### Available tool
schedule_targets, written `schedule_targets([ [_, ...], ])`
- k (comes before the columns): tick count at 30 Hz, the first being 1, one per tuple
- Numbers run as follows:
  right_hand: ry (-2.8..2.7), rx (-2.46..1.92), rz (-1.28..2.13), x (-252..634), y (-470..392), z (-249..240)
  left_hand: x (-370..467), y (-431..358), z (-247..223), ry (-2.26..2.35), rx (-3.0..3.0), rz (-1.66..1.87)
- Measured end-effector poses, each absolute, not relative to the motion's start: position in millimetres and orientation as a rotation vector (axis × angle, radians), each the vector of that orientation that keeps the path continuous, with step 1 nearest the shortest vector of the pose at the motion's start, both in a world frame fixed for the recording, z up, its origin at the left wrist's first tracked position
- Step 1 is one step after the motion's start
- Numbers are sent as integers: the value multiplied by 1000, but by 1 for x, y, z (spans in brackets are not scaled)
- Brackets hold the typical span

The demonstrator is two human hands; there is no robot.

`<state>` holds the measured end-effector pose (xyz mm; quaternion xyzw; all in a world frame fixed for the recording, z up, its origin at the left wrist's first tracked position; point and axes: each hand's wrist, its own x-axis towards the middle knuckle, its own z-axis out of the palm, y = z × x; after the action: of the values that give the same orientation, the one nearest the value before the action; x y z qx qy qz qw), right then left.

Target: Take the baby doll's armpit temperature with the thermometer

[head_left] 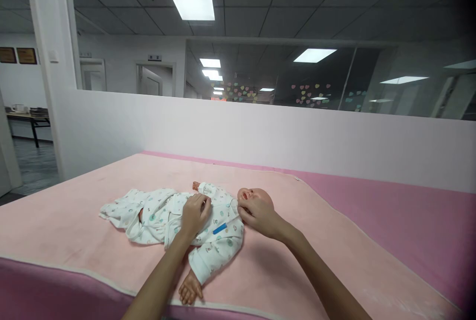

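Note:
A baby doll [260,192] lies on its back with its head to the right, dressed in a white patterned baby outfit [159,213]. My left hand [195,213] rests on the front of the outfit, fingers curled in against the cloth. At the doll's neck, my right hand [262,217] has its fingers pinched together by the collar, covering part of the doll's chin; the fingertips are partly hidden. A short blue strip [219,229] lies on the outfit's chest between my hands. One doll hand [191,288] sticks out of the near sleeve.
Under the doll is a pale pink mat [74,211] with a white-edged border, over a darker pink surface [409,221]. A low white wall [260,132] with a window above it stands behind. To the left, a doorway shows a table [28,118].

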<state>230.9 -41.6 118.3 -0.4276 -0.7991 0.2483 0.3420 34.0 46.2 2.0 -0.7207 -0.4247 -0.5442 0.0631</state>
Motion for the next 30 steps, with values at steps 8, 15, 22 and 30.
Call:
schedule_targets([
  [8, -1913, -1094, 778, 248, -61, 118, 34, 46, 2, -1300, -2190, -1617],
  [15, -1771, -1115, 956, 259, -67, 80, 34, 44, 3, -1316, -2199, -1581],
  [22, -1601, -1838, 102, 300, -84, 15, 36, 36, 9, -1030, -2255, -1286],
  [30, -1838, -2166, -428, 296, -81, -6, 55, 46, 19, -1025, -2387, -1165],
])
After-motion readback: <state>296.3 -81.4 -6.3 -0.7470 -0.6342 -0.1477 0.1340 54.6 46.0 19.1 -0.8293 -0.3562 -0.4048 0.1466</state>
